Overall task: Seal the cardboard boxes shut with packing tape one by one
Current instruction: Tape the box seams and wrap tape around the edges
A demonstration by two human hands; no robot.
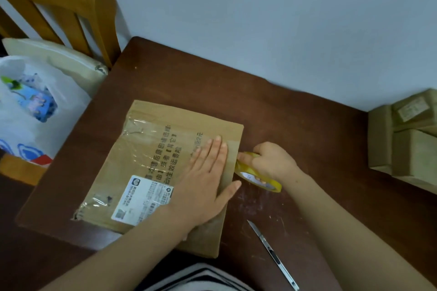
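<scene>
Cardboard box (153, 149), brown and labelled, lies under the flat, straight-fingered left hand (208, 172); right hand (272, 160) clamps the tape roll (262, 179).

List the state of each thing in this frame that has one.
cardboard box: flaps closed, flat on the table.
left hand: flat, pressing on the box.
right hand: gripping the tape roll at the box's right edge.
utility knife: lying on the table, untouched.
stacked boxes: closed, far right.

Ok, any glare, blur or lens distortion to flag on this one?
Head view: even, soft light, no hard shadows; old clear tape on the cardboard box glints mildly; small print on the shipping label is too soft to read; the wide-angle lens slightly bows the edges of the table.
</scene>
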